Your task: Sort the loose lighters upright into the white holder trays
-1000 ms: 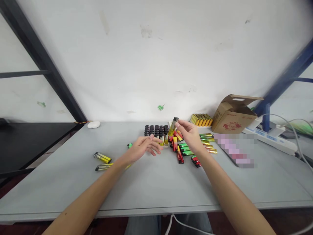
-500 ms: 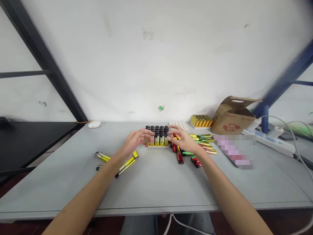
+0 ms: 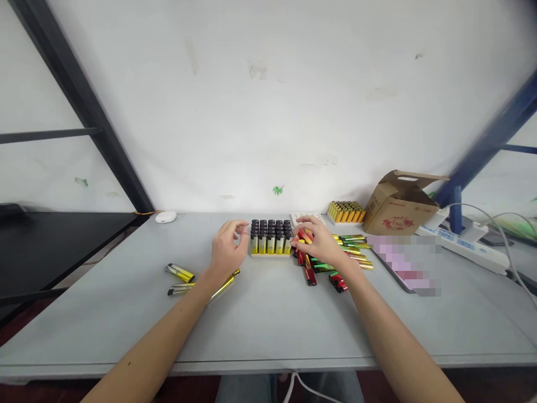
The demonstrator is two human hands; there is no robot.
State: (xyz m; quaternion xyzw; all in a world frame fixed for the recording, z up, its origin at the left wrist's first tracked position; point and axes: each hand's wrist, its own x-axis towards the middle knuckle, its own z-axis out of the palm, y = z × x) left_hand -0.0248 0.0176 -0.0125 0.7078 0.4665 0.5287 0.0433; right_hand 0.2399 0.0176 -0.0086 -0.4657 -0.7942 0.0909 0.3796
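Rows of yellow lighters with black tops [image 3: 271, 243] stand upright in a white tray [image 3: 271, 256] at the middle of the desk. Just left of the tray is my left hand [image 3: 229, 246], fingers bent and apart, with nothing seen in it. My right hand [image 3: 316, 240] is on the tray's right side, thumb and fingers apart, above a pile of red lighters [image 3: 309, 271]; no lighter is visibly gripped. Yellow lighters [image 3: 180, 272] lie loose near my left forearm, which partly covers some. Green and gold lighters [image 3: 354, 246] lie to the right of my right hand.
Along the wall stand a white grid tray [image 3: 300, 217], a tray of orange-gold lighters [image 3: 346, 211] and an open cardboard box [image 3: 394, 207]. A power strip [image 3: 470, 246] with cables is at the right. A pixelated flat object [image 3: 398, 263] lies before it. A white device [image 3: 166, 216] sits back left.
My left hand has drawn back to the left from the lighters in the tray. My right hand has shifted slightly right of the tray. The camera view has tilted a little.
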